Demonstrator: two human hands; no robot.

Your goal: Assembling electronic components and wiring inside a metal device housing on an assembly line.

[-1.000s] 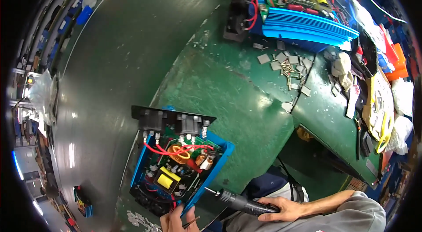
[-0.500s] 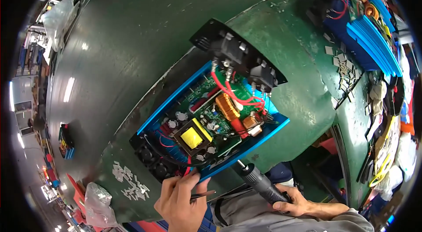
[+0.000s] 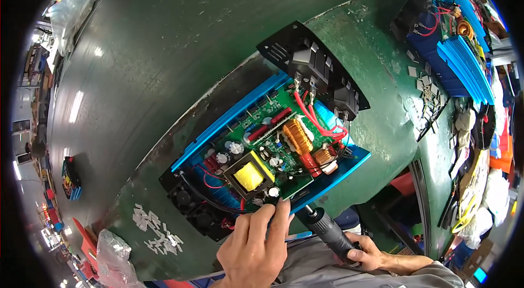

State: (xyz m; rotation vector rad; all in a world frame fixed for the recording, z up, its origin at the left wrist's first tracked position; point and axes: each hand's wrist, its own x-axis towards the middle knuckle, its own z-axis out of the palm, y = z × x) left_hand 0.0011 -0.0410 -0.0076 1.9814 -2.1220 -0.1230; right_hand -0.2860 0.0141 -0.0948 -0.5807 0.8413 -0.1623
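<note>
A blue metal case (image 3: 333, 183) lies open on the bench, holding a green circuit board (image 3: 271, 103) with a yellow-topped transformer (image 3: 248, 178) and copper coils. Thick red wires run from the board to a black end panel (image 3: 327, 72) with sockets. My left hand (image 3: 254, 250) reaches over the near wall, its fingertips at the board's near edge. A slim metal tool (image 3: 299, 236), possibly tweezers, sticks out from that hand, mostly hidden. Closed around a black electric screwdriver (image 3: 334, 236), my right hand (image 3: 364, 255) keeps its bit at the near wall's outside.
Small pale pieces (image 3: 158, 231) lie at the left, beside a clear plastic bag (image 3: 114, 258). Another blue case with wiring (image 3: 464, 64) stands at the far right, next to scattered metal pieces (image 3: 428, 91). Below it, an opening (image 3: 404, 201) breaks the bench's near edge.
My left hand has moved right and over the near wall to the board's edge. The case appears slightly further right in view. My right hand still holds the screwdriver near the wall.
</note>
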